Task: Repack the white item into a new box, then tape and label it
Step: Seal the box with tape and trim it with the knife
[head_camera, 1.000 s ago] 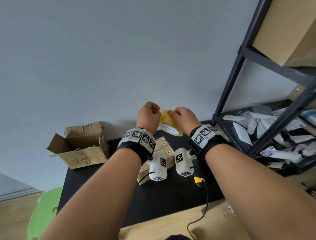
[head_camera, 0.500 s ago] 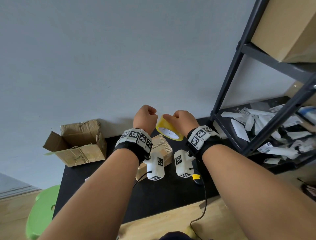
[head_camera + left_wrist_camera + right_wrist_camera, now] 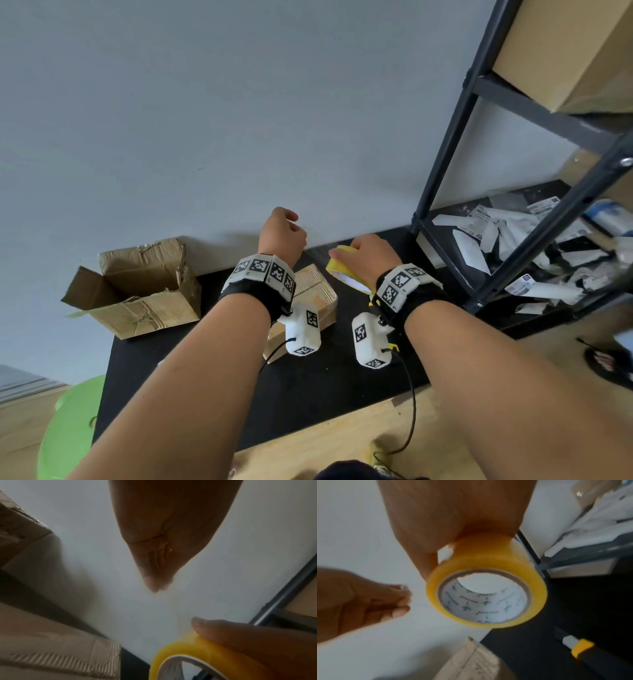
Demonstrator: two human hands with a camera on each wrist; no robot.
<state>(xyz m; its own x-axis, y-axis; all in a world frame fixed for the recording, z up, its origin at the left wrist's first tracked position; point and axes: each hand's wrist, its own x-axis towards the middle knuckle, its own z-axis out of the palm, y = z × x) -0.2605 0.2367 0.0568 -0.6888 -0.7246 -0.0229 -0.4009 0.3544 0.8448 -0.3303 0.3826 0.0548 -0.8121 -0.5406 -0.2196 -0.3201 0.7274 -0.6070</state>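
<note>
My right hand (image 3: 363, 257) grips a yellow roll of packing tape (image 3: 337, 270) above the black table; the right wrist view shows the roll (image 3: 486, 588) with its white core facing the camera. My left hand (image 3: 291, 222) is raised to the left of the roll, its fingertips (image 3: 156, 588) pinched together on what looks like the tape's free end, with a faint clear strip running towards the roll (image 3: 180, 655). A small closed cardboard box (image 3: 315, 291) lies on the table under my wrists. The white item is not in sight.
An opened, torn cardboard box (image 3: 137, 291) sits at the table's back left against the wall. A yellow-and-black utility knife (image 3: 580, 647) lies on the black table (image 3: 308, 394) by my right wrist. A dark metal shelf (image 3: 445, 171) with paper labels (image 3: 513, 233) stands right; green stool (image 3: 68, 428) lower left.
My hands have drawn apart: the left one moved up and left away from the roll, the right one with the roll came down and right. The head view tilted slightly.
</note>
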